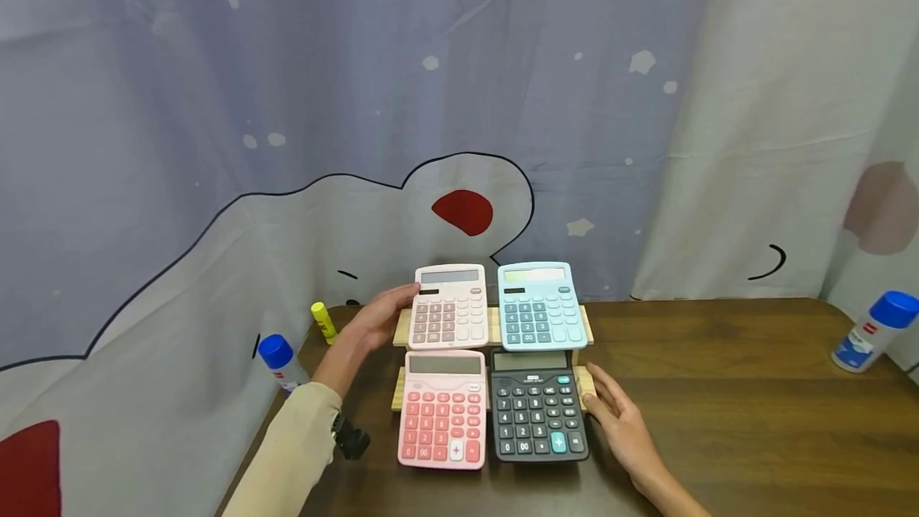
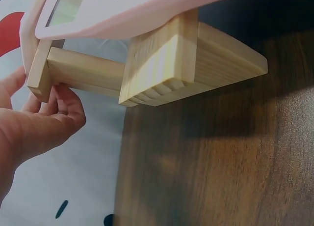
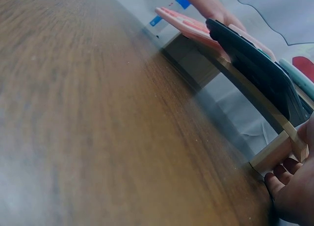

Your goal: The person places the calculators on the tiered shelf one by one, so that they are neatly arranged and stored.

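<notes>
A two-tier wooden rack [image 1: 494, 325] holds calculators leaning back on its shelves. On the upper shelf stand a pale pink calculator [image 1: 448, 317] and a light blue calculator [image 1: 542, 309]. The lower one bears a pink calculator [image 1: 442, 421] and a black calculator [image 1: 534, 413]. My left hand [image 1: 380, 316] grips the upper shelf's left end; in the left wrist view its fingers [image 2: 68, 105] curl under the wood. With my right hand [image 1: 623, 425] I hold the lower shelf's right end. Its fingertips [image 3: 274, 182] curl beneath the rack in the right wrist view.
A yellow glue stick [image 1: 325, 323] and a white bottle with a blue cap [image 1: 278, 353] stand left of the rack. Another blue-capped bottle [image 1: 872, 333] is at the far right of the brown wooden table [image 1: 718, 389]. A patterned curtain [image 1: 574, 118] hangs behind.
</notes>
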The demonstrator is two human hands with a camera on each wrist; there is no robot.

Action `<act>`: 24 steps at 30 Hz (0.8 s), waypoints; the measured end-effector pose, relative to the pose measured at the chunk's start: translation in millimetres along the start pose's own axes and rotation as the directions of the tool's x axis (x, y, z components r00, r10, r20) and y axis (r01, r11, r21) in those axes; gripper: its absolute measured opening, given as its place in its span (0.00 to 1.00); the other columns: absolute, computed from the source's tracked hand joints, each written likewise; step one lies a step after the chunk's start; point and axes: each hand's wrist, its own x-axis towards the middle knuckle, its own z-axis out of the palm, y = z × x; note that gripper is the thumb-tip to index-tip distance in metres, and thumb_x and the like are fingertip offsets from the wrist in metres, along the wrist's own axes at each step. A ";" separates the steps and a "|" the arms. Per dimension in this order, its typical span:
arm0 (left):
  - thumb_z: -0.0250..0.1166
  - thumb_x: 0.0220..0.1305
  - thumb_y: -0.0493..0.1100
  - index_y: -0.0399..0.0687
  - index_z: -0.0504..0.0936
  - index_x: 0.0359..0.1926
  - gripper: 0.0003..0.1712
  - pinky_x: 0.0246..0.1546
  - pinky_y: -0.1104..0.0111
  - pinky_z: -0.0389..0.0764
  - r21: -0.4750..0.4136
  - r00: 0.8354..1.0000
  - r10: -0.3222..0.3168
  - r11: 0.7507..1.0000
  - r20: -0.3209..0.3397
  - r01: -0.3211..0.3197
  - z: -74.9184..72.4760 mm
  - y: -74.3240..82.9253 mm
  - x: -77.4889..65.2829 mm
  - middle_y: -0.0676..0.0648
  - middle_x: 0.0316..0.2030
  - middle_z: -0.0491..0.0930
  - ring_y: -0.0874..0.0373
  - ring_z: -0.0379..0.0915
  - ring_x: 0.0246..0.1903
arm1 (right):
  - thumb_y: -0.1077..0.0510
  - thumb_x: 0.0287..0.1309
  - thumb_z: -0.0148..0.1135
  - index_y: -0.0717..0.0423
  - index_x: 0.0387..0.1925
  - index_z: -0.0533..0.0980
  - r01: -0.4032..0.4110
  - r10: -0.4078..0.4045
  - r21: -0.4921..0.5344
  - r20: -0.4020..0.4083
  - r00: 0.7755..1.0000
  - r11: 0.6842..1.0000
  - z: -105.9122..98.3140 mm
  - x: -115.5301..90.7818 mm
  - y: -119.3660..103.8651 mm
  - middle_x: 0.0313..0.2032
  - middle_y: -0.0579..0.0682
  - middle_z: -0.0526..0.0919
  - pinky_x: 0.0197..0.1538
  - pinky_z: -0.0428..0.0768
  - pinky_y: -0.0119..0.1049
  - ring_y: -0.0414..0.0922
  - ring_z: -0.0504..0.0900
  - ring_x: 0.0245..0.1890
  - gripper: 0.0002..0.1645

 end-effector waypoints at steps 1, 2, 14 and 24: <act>0.51 0.77 0.54 0.41 0.66 0.70 0.30 0.38 0.69 0.82 -0.013 1.000 -0.002 1.000 0.007 0.002 0.1 -0.1 0.0 0.53 0.42 0.83 0.61 0.81 0.38 | 0.54 0.72 0.55 0.54 0.75 0.59 0.001 -0.001 0.002 -0.001 1.000 1.000 0.1 -0.2 -0.1 0.70 0.65 0.67 0.54 0.70 0.18 0.18 0.70 0.52 0.35; 0.51 0.76 0.54 0.41 0.67 0.70 0.30 0.38 0.68 0.82 -0.028 1.000 -0.005 1.000 0.012 0.006 0.0 -0.1 -0.1 0.52 0.42 0.83 0.61 0.81 0.39 | 0.55 0.72 0.55 0.54 0.75 0.59 0.000 0.000 0.004 -0.002 1.000 1.000 0.3 -0.4 -0.3 0.70 0.65 0.67 0.54 0.71 0.18 0.18 0.70 0.52 0.35; 0.51 0.76 0.55 0.41 0.65 0.69 0.30 0.45 0.65 0.82 -0.148 1.000 0.000 0.989 0.012 0.002 -3.9 4.1 -5.4 0.43 0.61 0.73 0.56 0.78 0.49 | 0.53 0.72 0.55 0.53 0.75 0.59 -0.013 0.013 -0.017 -0.003 1.000 1.000 1.1 -1.1 -3.0 0.71 0.64 0.65 0.55 0.70 0.18 0.41 0.69 0.66 0.35; 0.46 0.77 0.53 0.35 0.54 0.75 0.36 0.74 0.48 0.52 -0.039 0.988 0.100 0.994 -0.116 -0.105 -9.4 4.3 -14.3 0.34 0.75 0.57 0.43 0.54 0.74 | 0.54 0.72 0.55 0.55 0.75 0.59 -0.001 0.001 0.012 0.002 1.000 1.000 0.0 -0.1 -1.2 0.71 0.66 0.65 0.55 0.69 0.17 0.22 0.71 0.56 0.35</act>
